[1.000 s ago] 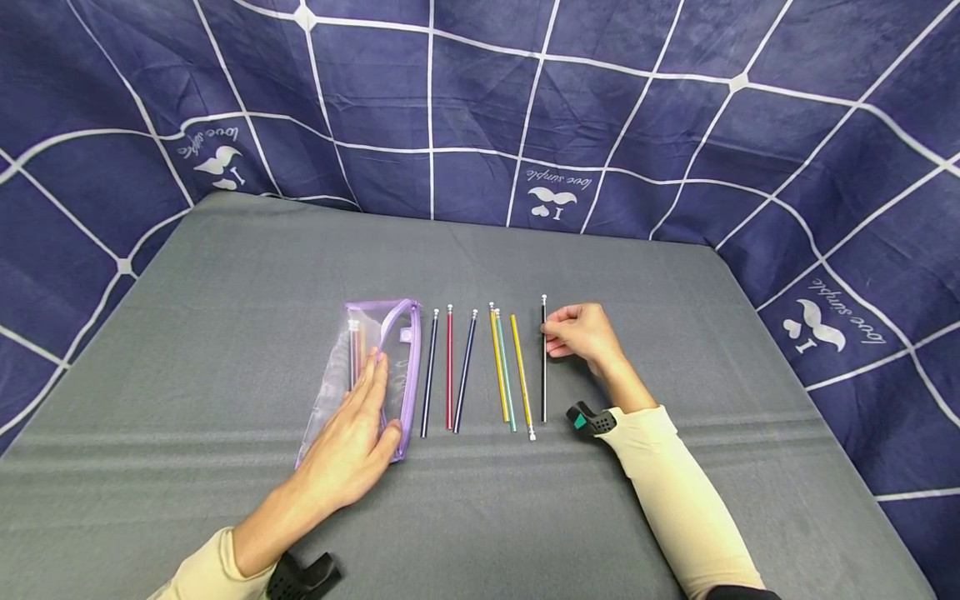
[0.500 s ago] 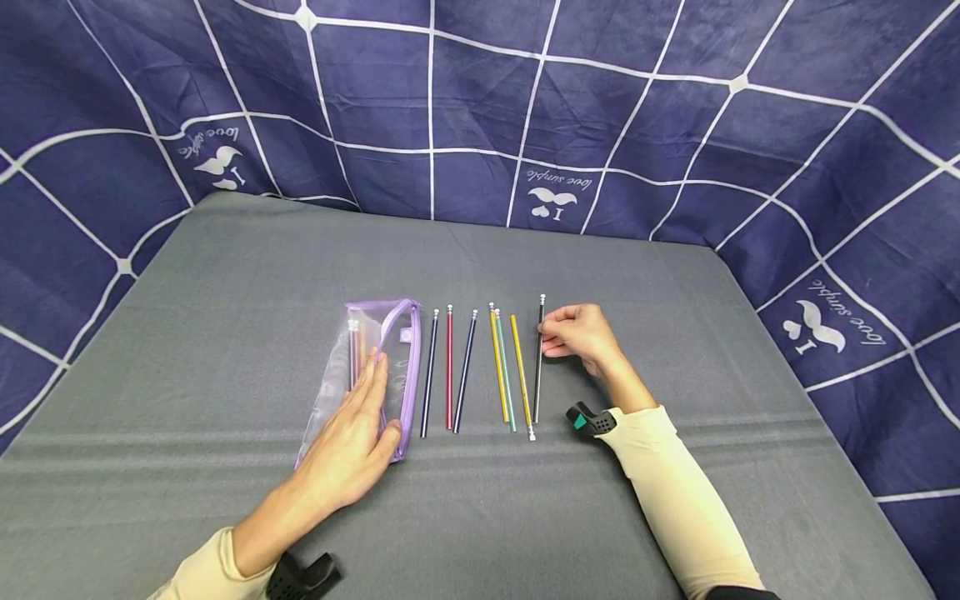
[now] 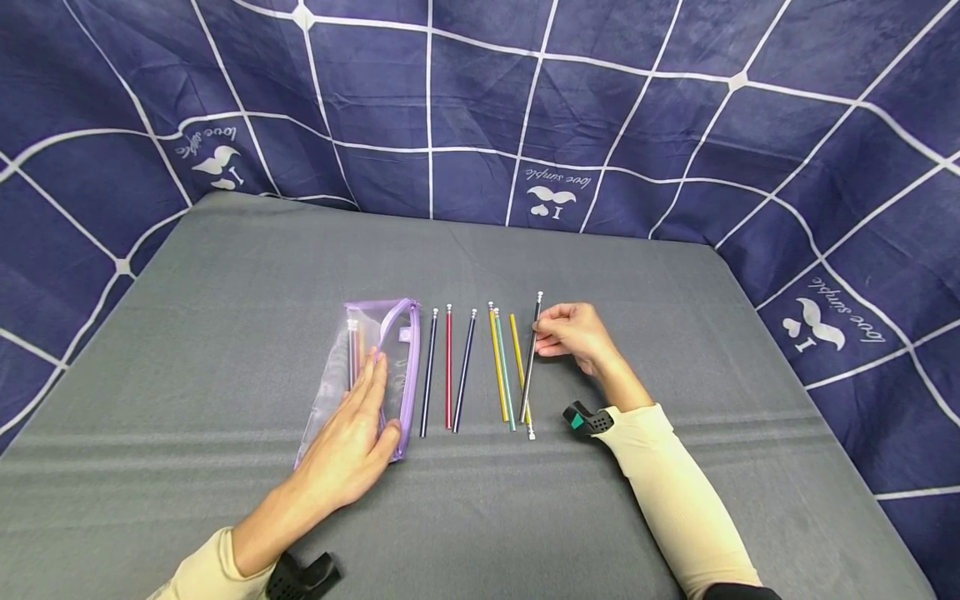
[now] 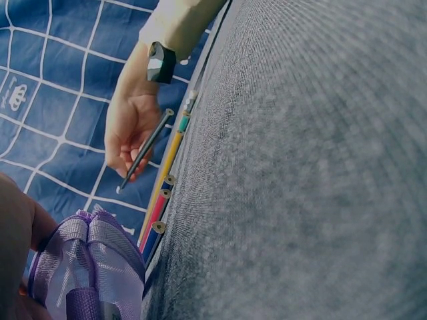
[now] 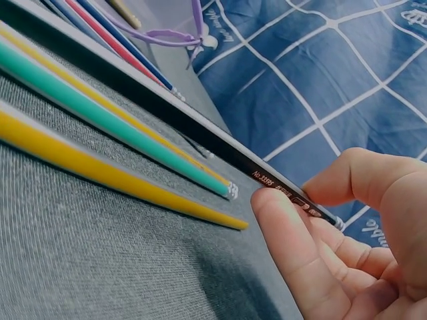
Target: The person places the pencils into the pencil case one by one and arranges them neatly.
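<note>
My right hand (image 3: 576,333) pinches a black pencil (image 3: 531,358) near its eraser end, between thumb and fingers. The right wrist view shows printing on the barrel of that pencil (image 5: 200,137), held raised off the cloth. It is tilted, its lower end over a yellow pencil (image 3: 519,358). My left hand (image 3: 352,442) lies with straight fingers on a clear, purple-edged zip pencil case (image 3: 408,383). Several pencils (image 3: 355,354) show through the case's side. In the left wrist view the case's purple zip mouth (image 4: 90,230) stands partly apart.
Between the hands lie a dark blue pencil (image 3: 429,375), a red pencil (image 3: 449,367), another dark blue pencil (image 3: 465,371), a second yellow pencil (image 3: 497,367) and a green pencil (image 3: 505,367). Grey cloth (image 3: 480,517) covers the table; a blue checked curtain (image 3: 480,100) hangs behind.
The black pencil has moved slightly left in my right hand and tilted, its lower end swinging left over the yellow pencil. My left hand and the pencil case have stayed put.
</note>
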A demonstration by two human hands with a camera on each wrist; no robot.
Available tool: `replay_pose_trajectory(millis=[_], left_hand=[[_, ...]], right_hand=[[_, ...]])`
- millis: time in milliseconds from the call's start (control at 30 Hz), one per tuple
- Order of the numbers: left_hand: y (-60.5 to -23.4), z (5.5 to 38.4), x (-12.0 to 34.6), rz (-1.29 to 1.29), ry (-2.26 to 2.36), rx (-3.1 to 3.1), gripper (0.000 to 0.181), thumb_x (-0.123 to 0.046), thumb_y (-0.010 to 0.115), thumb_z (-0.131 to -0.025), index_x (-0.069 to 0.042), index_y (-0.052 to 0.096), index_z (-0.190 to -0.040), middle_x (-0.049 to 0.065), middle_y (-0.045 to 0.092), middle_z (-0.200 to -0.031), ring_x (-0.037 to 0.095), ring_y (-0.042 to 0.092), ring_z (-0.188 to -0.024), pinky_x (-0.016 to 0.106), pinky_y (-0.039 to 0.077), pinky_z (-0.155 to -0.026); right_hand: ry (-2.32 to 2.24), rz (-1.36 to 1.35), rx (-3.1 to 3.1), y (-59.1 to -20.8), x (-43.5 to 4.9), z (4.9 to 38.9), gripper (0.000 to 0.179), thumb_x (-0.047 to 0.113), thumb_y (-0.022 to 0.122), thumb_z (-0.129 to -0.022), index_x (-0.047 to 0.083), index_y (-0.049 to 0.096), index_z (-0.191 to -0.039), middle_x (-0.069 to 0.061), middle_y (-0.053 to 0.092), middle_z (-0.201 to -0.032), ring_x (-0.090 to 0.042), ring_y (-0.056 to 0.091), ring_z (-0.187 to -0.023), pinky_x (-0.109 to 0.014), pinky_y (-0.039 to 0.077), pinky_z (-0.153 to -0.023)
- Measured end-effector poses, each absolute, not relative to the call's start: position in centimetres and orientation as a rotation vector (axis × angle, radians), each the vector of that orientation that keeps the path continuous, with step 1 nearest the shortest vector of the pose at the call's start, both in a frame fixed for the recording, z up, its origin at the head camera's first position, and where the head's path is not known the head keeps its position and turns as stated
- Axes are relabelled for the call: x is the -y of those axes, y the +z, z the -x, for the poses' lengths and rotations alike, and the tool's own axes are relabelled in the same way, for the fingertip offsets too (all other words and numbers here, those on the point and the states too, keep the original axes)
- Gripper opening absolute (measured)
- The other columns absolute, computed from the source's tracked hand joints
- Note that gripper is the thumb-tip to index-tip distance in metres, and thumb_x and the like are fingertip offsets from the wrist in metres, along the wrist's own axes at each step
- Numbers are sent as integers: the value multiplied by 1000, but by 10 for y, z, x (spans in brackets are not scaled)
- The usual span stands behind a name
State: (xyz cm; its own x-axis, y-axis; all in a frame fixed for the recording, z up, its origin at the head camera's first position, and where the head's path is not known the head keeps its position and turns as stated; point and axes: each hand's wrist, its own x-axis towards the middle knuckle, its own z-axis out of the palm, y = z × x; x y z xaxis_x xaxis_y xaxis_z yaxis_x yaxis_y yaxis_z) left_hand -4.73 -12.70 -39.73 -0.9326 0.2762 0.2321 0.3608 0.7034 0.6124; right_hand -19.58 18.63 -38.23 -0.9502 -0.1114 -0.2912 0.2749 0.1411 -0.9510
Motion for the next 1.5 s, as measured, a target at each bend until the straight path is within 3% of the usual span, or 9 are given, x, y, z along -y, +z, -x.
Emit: replay_pose_trajectory(millis=[1500], left_hand=[[-397, 48, 125, 514, -1049, 2797, 77, -5, 58, -89, 11, 18, -152, 24, 16, -161, 34, 18, -148, 60, 25, -113]], right_hand=[[-1926, -74, -1968, -386, -142, 198, 10, -7, 59, -85, -6, 57, -95, -10, 63, -67, -14, 66, -53, -24, 57, -52]])
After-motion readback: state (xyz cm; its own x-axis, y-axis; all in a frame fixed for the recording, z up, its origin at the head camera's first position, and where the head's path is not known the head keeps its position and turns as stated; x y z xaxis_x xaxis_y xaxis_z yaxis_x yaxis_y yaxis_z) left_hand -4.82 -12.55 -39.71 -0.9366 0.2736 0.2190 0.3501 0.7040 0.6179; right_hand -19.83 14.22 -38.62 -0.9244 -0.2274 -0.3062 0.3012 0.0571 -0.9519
